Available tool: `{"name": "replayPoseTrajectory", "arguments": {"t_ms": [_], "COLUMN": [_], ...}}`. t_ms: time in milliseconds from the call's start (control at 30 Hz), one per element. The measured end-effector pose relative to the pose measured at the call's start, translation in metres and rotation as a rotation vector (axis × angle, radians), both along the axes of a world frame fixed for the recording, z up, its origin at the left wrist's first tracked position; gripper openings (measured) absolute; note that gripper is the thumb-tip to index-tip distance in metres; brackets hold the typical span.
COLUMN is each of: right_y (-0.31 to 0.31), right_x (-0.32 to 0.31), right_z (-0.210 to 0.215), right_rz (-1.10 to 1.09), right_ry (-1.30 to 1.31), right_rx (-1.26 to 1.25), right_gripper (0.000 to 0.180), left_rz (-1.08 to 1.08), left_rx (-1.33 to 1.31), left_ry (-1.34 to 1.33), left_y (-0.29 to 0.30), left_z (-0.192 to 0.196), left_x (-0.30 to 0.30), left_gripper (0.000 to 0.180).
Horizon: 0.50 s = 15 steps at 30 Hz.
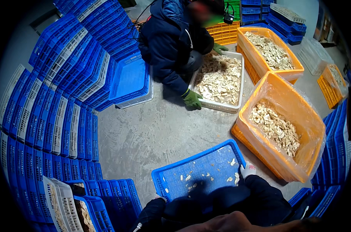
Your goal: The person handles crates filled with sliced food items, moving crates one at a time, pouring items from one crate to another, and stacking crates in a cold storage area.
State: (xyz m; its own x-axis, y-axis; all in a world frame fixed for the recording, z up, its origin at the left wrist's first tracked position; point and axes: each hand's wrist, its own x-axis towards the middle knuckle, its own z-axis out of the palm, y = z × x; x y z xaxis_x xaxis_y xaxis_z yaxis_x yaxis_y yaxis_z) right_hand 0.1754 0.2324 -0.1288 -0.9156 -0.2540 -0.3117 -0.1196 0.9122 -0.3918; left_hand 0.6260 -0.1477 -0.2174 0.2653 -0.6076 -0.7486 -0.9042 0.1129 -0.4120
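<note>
Slices [236, 178] lie scattered in the tray [204, 164], several at its right edge. A crate [254, 154] holding more slices [275, 129] stands beyond the tray's far right corner; basket stacks [59, 121] line the floor's [133, 143] left edge.

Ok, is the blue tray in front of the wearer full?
No, the blue tray holds only scattered pale pieces, with most of its bottom bare.

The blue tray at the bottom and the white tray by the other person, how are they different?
The blue tray has just a few pale pieces scattered in it, while the white tray is covered in them. The blue tray's bottom mostly shows; the white tray's is mostly hidden. The wearer's right hand is at the blue tray's edge, but a co-worker's green-gloved hand is at the white tray's. Both are shallow and four-sided.
</note>
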Motion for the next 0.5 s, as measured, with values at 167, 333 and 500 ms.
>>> {"name": "replayPoseTrajectory", "arguments": {"t_ms": [167,333,500], "right_y": [-0.011,0.000,-0.001], "right_x": [0.004,0.001,0.002], "right_z": [0.007,0.006,-0.007], "right_rz": [0.008,0.027,0.005], "right_ry": [0.009,0.040,0.049], "right_rx": [-0.023,0.037,-0.024], "right_gripper": [0.028,0.028,0.025], "left_rz": [0.040,0.060,0.063], "left_rx": [-0.136,-0.123,-0.098], "left_ry": [-0.004,0.010,0.041], "left_y": [-0.003,0.002,0.000], "left_z": [-0.017,-0.021,-0.008], "left_x": [0.023,0.019,0.012], "left_gripper": [0.075,0.073,0.071]}}
